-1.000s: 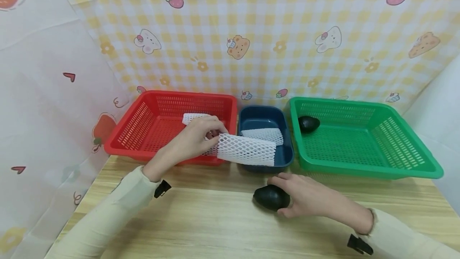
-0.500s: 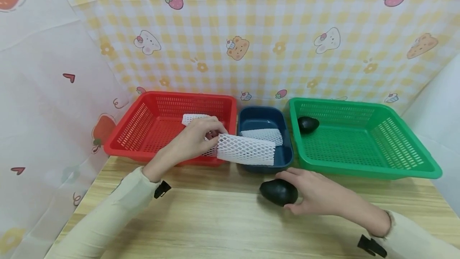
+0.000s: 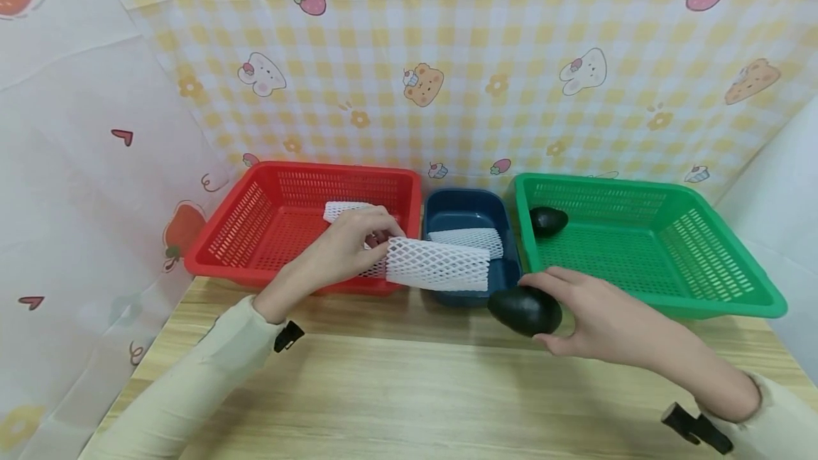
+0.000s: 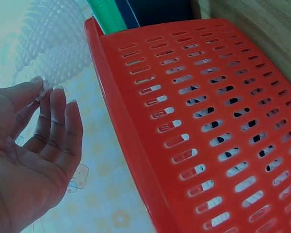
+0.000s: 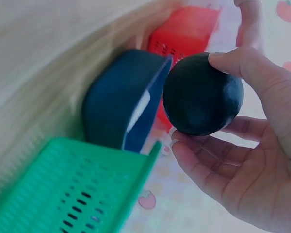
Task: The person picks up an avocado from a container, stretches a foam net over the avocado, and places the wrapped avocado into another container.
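In the head view, my left hand (image 3: 348, 243) pinches one end of a white foam net sleeve (image 3: 441, 265), which stretches across the front of the small dark blue bin (image 3: 466, 199). The left wrist view shows thumb and fingertips closed on the sleeve's edge (image 4: 53, 53). My right hand (image 3: 603, 314) grips a dark avocado (image 3: 525, 310) above the table, by the front left corner of the green basket (image 3: 645, 300). Thumb and fingers lie round the avocado (image 5: 202, 94) in the right wrist view. A second avocado (image 3: 547, 221) lies inside the green basket at its left.
A red basket (image 3: 236, 272) stands at the left, with white net pieces (image 3: 345, 209) in it, partly hidden by my left hand. Another net sleeve (image 3: 469, 238) lies in the blue bin. Behind the containers hangs a checked cloth (image 3: 460, 91); the wooden table (image 3: 383, 396) extends in front.
My right hand has lifted the avocado off the table and carried it rightward and toward the green basket. My left hand stays in place, pinching the foam net sleeve.
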The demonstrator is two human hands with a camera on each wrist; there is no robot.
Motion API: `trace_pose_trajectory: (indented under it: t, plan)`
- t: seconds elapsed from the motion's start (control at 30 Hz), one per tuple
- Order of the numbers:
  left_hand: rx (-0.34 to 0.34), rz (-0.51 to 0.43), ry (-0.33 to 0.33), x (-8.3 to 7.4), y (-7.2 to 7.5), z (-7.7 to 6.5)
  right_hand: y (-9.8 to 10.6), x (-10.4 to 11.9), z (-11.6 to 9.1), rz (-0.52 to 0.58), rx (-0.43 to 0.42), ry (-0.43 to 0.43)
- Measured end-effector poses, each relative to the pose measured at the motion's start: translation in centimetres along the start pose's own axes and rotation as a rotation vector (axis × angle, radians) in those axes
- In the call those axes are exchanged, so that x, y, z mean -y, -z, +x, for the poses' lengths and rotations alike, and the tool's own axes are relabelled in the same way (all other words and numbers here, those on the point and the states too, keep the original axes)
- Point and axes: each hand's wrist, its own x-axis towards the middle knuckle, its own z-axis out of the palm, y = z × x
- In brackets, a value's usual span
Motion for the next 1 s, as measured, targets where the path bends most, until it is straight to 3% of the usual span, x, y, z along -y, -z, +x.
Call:
trace_pose_trajectory:
  t: [0.27,0.67,1.0]
  plan:
    - [-0.005,0.003,-0.025,0.0,0.0,0.0,1.0,-0.7,0.6,0.000,-0.043,-0.032]
    - [-0.008,0.000,-0.051,0.1,0.0,0.2,1.3,-1.0,1.7,0.014,-0.113,0.003]
    - [-0.005,-0.020,-0.050,-0.1,-0.2,0.1,0.9,-0.3,3.1,0.038,-0.111,0.008]
